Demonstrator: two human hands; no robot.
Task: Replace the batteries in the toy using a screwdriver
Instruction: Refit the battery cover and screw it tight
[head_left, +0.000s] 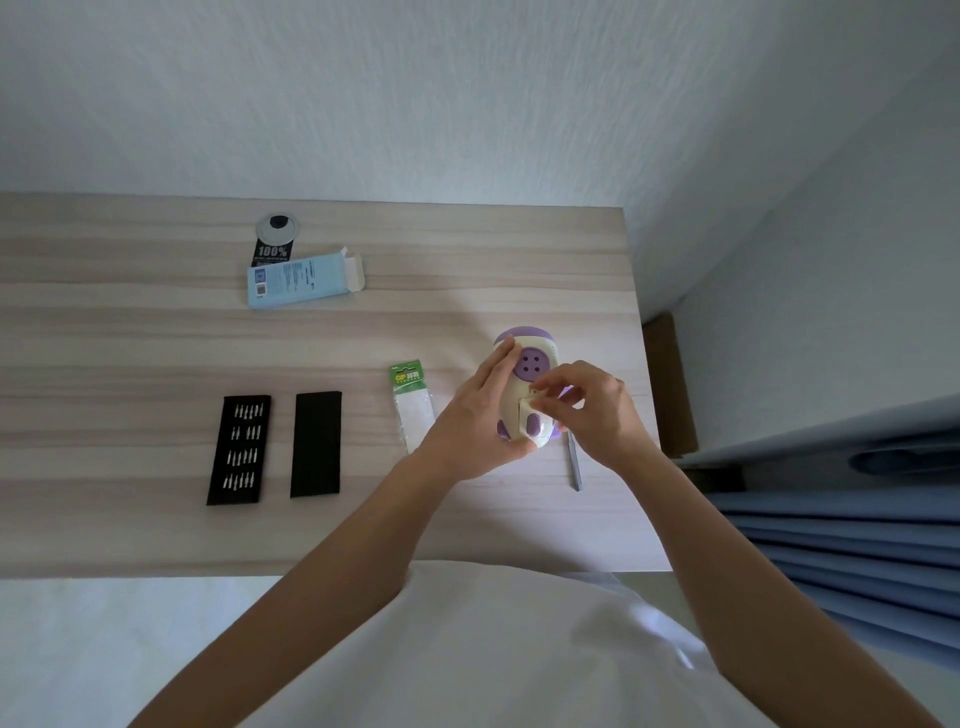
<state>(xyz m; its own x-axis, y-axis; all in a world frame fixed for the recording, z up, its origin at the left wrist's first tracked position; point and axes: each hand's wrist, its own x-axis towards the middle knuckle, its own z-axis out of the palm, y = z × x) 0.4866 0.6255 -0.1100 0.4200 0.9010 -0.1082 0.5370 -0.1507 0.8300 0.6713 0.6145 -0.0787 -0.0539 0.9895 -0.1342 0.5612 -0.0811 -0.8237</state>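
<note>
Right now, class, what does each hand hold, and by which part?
The left hand grips the toy along its left side and lower end. The right hand pinches the toy at its middle; whether it also holds a screw cannot be told.

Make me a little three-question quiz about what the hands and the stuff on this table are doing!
1. True or false: the screwdriver lies on the table, and no hand is touching it.
2. What does the left hand hold? A) a cup B) the toy C) a book
3. Fill in the gap: the green-topped battery pack lies on the person's ___ side of the toy.

Key: 1 true; 2 B; 3 left.
</note>
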